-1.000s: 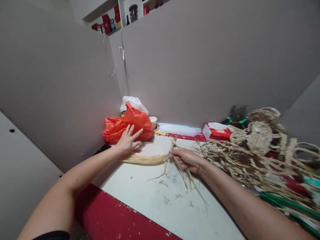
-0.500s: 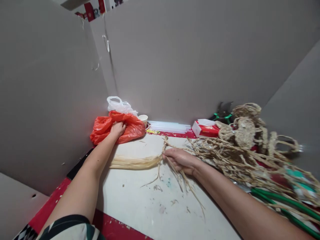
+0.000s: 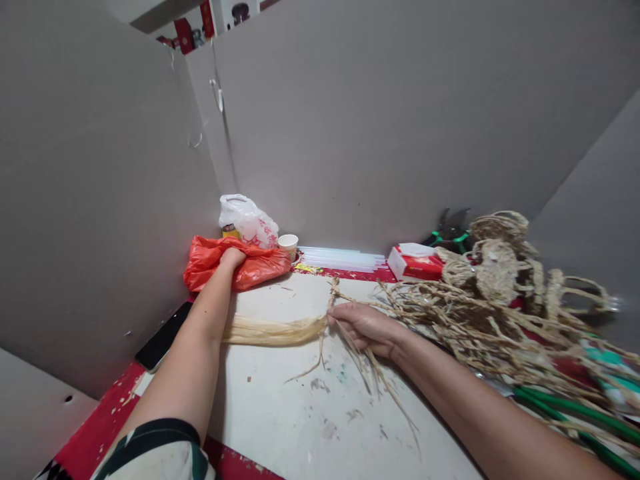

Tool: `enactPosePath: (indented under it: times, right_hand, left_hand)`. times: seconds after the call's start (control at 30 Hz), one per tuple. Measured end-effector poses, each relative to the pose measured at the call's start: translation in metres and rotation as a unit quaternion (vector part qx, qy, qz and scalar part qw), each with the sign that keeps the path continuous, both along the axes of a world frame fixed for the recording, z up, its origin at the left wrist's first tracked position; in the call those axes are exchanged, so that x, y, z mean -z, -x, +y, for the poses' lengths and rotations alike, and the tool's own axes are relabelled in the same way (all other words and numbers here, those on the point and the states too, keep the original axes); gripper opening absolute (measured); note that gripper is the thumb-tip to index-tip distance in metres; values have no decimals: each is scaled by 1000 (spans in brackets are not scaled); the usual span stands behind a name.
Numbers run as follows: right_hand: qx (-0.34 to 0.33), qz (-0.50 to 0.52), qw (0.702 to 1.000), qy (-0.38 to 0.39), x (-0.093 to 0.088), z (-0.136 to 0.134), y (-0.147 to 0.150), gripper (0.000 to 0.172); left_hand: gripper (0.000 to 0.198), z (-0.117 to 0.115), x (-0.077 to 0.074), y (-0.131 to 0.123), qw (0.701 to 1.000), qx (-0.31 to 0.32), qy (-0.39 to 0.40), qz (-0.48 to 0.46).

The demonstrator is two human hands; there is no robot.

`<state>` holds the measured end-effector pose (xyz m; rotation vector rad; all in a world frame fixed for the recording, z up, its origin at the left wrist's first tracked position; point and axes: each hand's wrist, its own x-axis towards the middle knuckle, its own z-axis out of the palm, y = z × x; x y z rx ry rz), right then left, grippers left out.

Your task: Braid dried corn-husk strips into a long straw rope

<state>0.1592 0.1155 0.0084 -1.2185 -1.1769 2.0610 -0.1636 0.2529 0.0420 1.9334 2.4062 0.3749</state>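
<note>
1. Two bare hands are at work on a white, paint-flecked table top (image 3: 300, 413) with a red near edge.
2. Left hand (image 3: 233, 257): reaches to the far left corner; its fingers are curled shut into the folds of an orange-red crumpled plastic bag (image 3: 207, 263), gripping the plastic.
3. Right hand (image 3: 367, 327): rests mid-table, thumb and fingers pinched closed on the right end of a pale straw-coloured fibre bundle (image 3: 273, 330).
4. The fibre bundle lies flat on the table and runs left from the right hand to the left forearm. Loose thin strands trail from the pinch point toward the near side.
5. White plastic bag with red print (image 3: 250, 223): stands just behind the orange-red bag, against the wall.
6. Small paper cup (image 3: 289, 243): upright, just right of both bags.
7. Row of clear translucent sticks (image 3: 343, 257): lies along the far edge, right of the cup.
8. Red-and-white tissue pack (image 3: 415, 262): sits right of the sticks.
9. Green-handled black cutters (image 3: 450, 230): lie behind the tissue pack.
10. Heap of woven and loose straw pieces (image 3: 500, 287): fills the right side of the table.
11. Black flat phone (image 3: 163, 337): lies at the left edge, near the left forearm.
12. Grey partition walls (image 3: 400, 120): enclose the table on the left, far and right sides.
</note>
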Motion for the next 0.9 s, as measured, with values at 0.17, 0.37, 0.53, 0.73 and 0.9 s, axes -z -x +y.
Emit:
enactPosePath:
  times: [0.17, 0.37, 0.53, 0.73, 0.9]
  right_hand:
    - [0, 2, 1000, -10, -1, -2, 1, 17]
    - [-7, 6, 1000, -7, 2, 0, 2, 19]
    - [-9, -3, 1000, -13, -2, -1, 3, 18]
    - [-12, 2, 999, -34, -9, 0, 4, 19]
    - [-16, 13, 1000, -13, -3, 3, 1, 18]
  left_hand:
    - [35, -17, -2, -16, 998, -28, 32, 36]
    - [52, -67, -18, -22, 996, 13, 5, 87]
    - [46, -117, -26, -15, 984, 87, -101, 114]
    - [68, -113, -19, 23, 925, -106, -365, 5]
    - [73, -84, -20, 8, 949, 9, -305, -84]
